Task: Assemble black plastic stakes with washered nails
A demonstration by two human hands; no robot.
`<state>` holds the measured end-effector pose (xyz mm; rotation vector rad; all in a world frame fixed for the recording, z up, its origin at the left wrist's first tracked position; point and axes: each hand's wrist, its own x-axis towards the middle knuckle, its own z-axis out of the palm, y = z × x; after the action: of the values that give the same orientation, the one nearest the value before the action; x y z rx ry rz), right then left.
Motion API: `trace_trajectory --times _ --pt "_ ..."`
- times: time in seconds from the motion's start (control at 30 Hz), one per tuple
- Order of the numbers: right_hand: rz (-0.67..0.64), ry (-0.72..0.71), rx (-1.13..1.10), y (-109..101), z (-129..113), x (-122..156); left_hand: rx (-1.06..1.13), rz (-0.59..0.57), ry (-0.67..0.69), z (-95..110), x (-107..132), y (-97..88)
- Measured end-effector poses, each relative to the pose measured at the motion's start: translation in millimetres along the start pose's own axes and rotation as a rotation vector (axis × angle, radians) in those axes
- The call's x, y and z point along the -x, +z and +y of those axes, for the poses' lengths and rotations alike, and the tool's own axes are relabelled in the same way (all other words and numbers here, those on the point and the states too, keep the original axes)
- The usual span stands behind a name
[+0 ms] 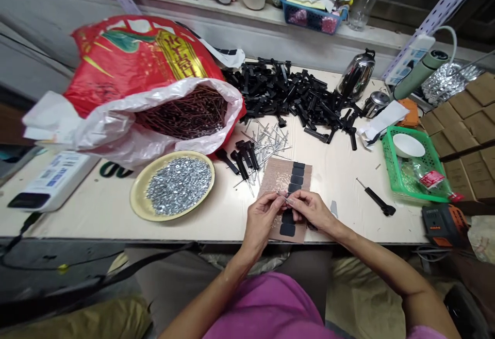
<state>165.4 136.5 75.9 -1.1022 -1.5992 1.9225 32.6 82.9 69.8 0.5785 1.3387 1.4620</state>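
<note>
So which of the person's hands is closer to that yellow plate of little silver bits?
Left. The left hand is just right of the yellow plate, while the right hand is farther right, beyond the left one.

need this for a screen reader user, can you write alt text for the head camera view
A person's left hand and right hand pinch a thin metal pin together over a brown board at the table's near edge. Nearby are a yellow plate of small silver parts, a red bag of rods and a pile of black plastic pieces.
</note>
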Motion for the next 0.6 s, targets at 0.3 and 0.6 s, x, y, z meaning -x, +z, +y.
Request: trace_trajectory --times 0.3,0.6 --pt "0.315 -0.643 0.499 15.4 -27.6 4.6 -0.073 0.054 0.337 31.2 9.7 -6.8" --pt "0.517 -1.154 1.363 9.7 -72.2 11.0 -0.363 0.027 0.593 47.6 16.6 -4.0"
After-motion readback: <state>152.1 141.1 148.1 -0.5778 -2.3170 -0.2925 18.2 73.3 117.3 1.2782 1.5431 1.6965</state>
